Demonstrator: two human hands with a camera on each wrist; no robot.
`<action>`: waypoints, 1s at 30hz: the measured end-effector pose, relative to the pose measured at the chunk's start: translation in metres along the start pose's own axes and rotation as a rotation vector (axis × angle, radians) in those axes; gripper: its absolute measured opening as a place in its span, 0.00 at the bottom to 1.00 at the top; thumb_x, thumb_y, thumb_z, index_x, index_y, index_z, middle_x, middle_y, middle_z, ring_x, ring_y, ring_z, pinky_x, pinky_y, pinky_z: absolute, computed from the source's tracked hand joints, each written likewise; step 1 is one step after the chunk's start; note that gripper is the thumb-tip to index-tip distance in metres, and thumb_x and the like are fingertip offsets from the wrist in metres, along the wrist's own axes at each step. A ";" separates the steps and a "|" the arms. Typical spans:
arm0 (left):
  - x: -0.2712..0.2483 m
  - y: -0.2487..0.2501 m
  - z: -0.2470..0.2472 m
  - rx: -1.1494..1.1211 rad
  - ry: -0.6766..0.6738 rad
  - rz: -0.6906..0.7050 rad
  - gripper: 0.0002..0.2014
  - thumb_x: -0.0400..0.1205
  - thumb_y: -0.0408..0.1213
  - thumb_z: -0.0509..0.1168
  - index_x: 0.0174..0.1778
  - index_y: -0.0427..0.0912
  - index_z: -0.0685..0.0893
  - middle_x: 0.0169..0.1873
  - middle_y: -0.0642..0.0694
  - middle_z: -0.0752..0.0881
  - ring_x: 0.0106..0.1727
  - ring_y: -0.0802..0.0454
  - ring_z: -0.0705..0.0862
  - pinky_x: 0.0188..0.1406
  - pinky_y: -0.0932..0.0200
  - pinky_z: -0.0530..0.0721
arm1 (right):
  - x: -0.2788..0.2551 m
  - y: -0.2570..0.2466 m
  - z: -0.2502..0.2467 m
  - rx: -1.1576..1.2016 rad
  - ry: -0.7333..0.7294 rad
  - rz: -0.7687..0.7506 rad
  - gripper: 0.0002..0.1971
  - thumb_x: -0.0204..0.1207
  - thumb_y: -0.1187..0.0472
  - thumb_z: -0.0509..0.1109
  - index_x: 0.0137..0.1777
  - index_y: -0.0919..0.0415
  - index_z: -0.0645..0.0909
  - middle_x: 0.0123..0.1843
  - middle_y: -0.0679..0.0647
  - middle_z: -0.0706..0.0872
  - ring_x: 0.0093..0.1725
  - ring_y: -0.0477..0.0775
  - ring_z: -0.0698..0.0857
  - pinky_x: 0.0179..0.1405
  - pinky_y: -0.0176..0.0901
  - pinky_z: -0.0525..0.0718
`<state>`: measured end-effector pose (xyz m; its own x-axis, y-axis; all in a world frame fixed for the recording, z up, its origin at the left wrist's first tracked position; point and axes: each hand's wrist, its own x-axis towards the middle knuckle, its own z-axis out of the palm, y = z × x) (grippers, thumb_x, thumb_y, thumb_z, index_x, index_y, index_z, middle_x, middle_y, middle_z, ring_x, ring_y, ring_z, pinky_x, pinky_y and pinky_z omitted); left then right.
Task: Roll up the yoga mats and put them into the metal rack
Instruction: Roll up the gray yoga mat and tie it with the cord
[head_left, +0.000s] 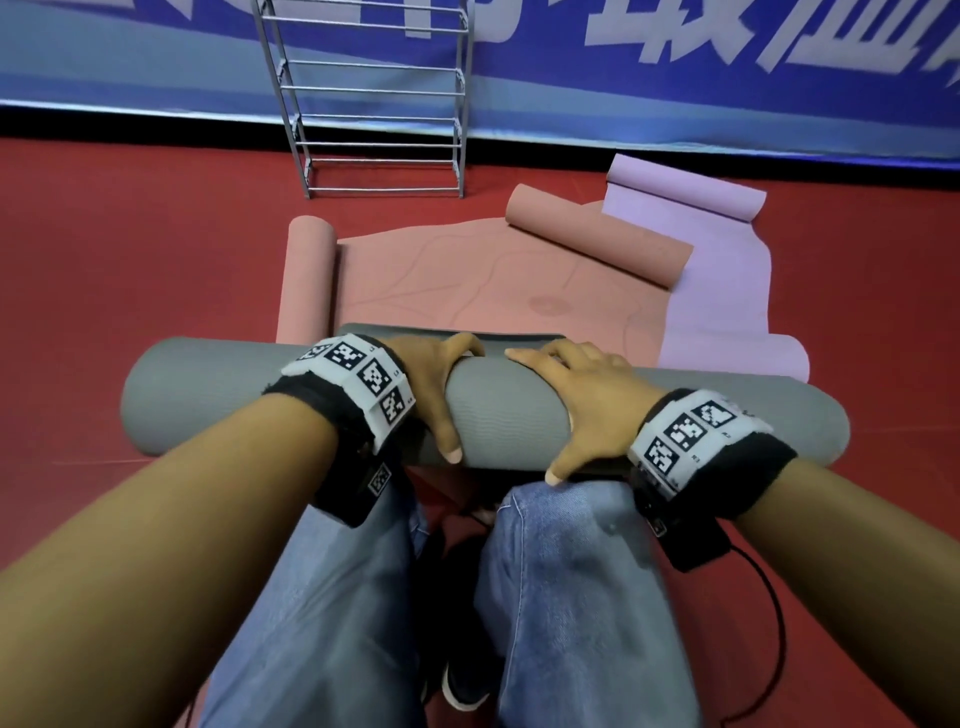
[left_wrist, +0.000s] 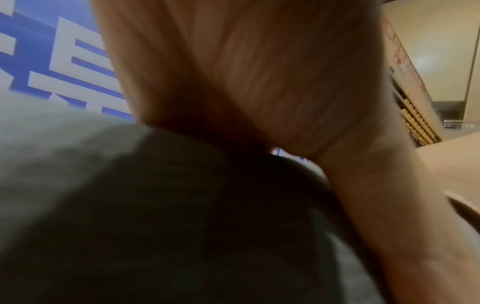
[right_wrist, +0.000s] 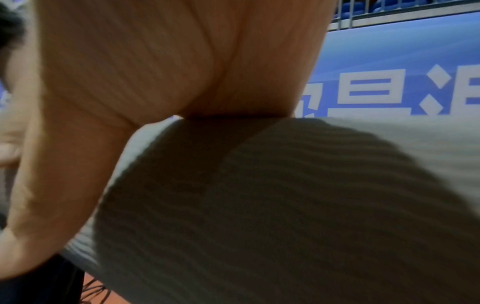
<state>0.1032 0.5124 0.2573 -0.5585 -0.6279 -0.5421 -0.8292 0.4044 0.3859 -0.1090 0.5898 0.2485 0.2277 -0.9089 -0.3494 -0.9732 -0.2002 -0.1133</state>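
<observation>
Progress is judged to be at an early stage, since nothing is yet seen in the metal rack (head_left: 371, 98), which stands bare at the upper centre of the head view against the blue banner (head_left: 675, 67). At the lower left of centre, the grey mat (head_left: 498, 410) is found almost fully rolled across the frame on the red floor (head_left: 130, 249); only a short flat strip is left showing along its far edge. The left hand (head_left: 431, 384) is laid over the roll with fingers curved round its top and the thumb pointing down the near side. Just to the right, the right hand (head_left: 587, 405) is pressed onto the same roll, fingers spread over the top and thumb reaching under the near edge. In both wrist views the palms are shown wrapped against the ribbed grey surface. Beyond the roll, in the middle of the frame, the salmon mat (head_left: 457, 280) is seen largely flat, curled only at its left and right ends. At the upper right, the lilac mat (head_left: 722, 270) is likewise spread out with its ends curled. Two mats are therefore judged still to be rolled, and all three still to be racked.
</observation>
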 end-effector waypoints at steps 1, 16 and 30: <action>0.002 0.000 -0.001 -0.009 -0.016 0.001 0.52 0.49 0.50 0.89 0.65 0.61 0.65 0.58 0.56 0.82 0.60 0.54 0.82 0.66 0.50 0.81 | -0.001 0.000 0.004 -0.034 -0.001 0.015 0.70 0.44 0.33 0.85 0.84 0.37 0.43 0.77 0.52 0.63 0.76 0.57 0.65 0.73 0.63 0.68; 0.002 0.012 0.023 0.415 0.163 -0.116 0.64 0.55 0.60 0.83 0.82 0.58 0.51 0.75 0.49 0.68 0.77 0.43 0.66 0.71 0.22 0.60 | 0.036 0.017 -0.002 0.130 -0.113 0.017 0.70 0.38 0.36 0.85 0.83 0.35 0.50 0.76 0.50 0.70 0.74 0.56 0.70 0.74 0.59 0.70; 0.027 -0.003 0.009 0.243 0.109 -0.103 0.59 0.43 0.62 0.82 0.73 0.66 0.64 0.63 0.58 0.77 0.65 0.50 0.77 0.50 0.46 0.65 | 0.020 -0.003 0.028 -0.101 0.090 0.108 0.72 0.49 0.36 0.85 0.82 0.34 0.33 0.85 0.59 0.54 0.84 0.59 0.53 0.78 0.76 0.52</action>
<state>0.0904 0.5001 0.2352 -0.4765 -0.7363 -0.4804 -0.8699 0.4742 0.1359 -0.1005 0.5829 0.2159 0.1219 -0.9553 -0.2692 -0.9913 -0.1310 0.0158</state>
